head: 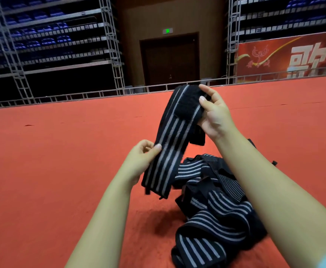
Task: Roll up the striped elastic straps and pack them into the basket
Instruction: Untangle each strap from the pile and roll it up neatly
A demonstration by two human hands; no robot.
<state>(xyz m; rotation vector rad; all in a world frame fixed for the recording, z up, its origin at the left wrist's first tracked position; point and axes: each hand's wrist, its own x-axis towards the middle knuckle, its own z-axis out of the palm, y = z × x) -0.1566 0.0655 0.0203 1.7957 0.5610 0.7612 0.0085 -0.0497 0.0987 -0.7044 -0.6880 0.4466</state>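
Both hands up over the red floor [61, 171], sharing one black strap [170, 144] with grey stripes. Left hand [141, 161] pinches the strap's left edge near its lower part, thumb on the striped face, fingers curled behind. Right hand [214, 113] grips the upper end, thumb and forefinger closed over the top right corner, next to a fuzzy black fastening patch [189, 103] that covers the stripes there. Strap runs flat and taut-ish between the hands, tilted from lower left to upper right, not rolled; its bottom end hangs free below the left hand, off the floor. A short black tail of it dangles behind, under the right wrist. Pile of more striped straps [212, 209] lies loose and tangled on the floor just below and right of the held one, partly hidden by the right forearm. No basket in frame. Background: folded blue seating [42, 35] on metal frames left and right, dark double door [170, 60] in the middle, red banner [286, 57] at right
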